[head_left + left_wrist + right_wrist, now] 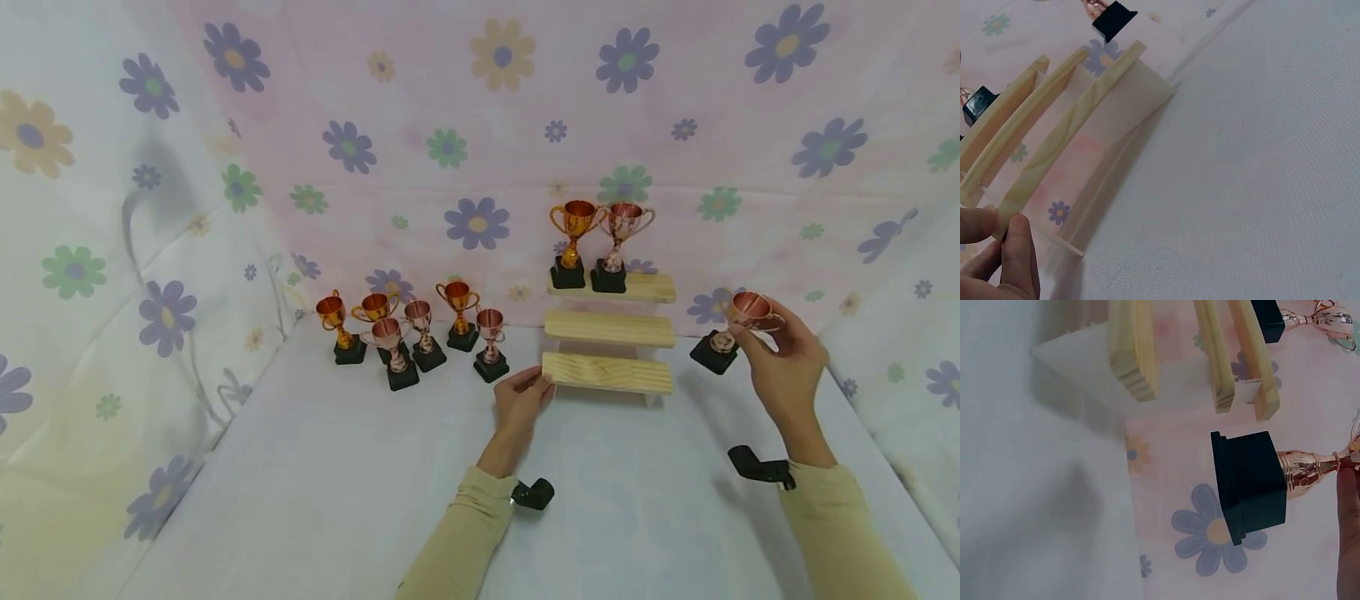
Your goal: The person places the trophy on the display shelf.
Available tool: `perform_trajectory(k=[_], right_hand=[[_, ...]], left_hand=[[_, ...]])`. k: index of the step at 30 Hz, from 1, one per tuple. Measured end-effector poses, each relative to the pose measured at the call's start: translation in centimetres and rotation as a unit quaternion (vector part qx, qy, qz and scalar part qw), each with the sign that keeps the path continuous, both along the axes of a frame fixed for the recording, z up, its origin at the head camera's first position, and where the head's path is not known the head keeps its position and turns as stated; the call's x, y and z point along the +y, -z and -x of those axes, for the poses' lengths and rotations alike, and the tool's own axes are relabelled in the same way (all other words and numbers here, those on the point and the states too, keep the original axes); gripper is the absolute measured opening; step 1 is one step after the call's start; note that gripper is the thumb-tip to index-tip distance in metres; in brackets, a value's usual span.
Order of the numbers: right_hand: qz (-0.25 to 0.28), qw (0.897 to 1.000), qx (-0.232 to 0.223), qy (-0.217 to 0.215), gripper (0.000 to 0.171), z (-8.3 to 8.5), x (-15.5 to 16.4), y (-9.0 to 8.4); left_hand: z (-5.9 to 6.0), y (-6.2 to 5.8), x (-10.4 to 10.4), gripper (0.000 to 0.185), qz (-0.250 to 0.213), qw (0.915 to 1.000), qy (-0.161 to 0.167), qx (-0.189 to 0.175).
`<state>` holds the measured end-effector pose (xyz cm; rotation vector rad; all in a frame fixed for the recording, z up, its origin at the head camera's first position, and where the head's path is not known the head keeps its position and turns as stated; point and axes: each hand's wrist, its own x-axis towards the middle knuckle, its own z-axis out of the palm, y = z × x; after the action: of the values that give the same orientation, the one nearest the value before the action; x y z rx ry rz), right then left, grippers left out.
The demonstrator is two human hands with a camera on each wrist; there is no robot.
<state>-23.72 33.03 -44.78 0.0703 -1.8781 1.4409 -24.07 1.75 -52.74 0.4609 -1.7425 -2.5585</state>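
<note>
From the head view the left hand (pixel 525 398) pinches the stepped shelf's (pixel 609 372) bottom plank while the right hand (pixel 780 358) grips a tilted cup (pixel 738 321) beside it; the left wrist view shows that pinch, and in the right wrist view the cup's base (pixel 1250 481) hangs airborne, so a careless swing could topple the cups (pixel 596 242) on top.

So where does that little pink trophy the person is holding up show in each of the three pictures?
Head view: the held trophy is at the right, gripped by the right hand, beside the wooden stepped shelf.
Left wrist view: I cannot pick it out with certainty; the black bases near the top and left edges may belong to other trophies.
Right wrist view: centre right, lying sideways in the picture.
Shared landmark: the wooden stepped shelf.
</note>
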Motion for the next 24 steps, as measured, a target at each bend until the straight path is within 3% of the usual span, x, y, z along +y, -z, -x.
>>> perform_trajectory(k=[9,17,24], right_hand=[[-0.023,0.998,0.04,-0.034,0.048,0.9,-2.2,-2.9],[0.052,0.986,0.098,-0.127,0.043,2.9,-4.0,-4.5],[0.018,0.985,0.079,-0.153,0.041,4.7,-5.2,-6.5]], left_hand=[[0.1,-0.1,0.0,0.027,-0.004,1.0,0.001,-0.008],[0.1,-0.1,-0.2,0.027,-0.01,0.9999,0.005,-0.008],[0.1,-0.1,-0.2,0.026,-0.007,0.9999,0.008,-0.005]])
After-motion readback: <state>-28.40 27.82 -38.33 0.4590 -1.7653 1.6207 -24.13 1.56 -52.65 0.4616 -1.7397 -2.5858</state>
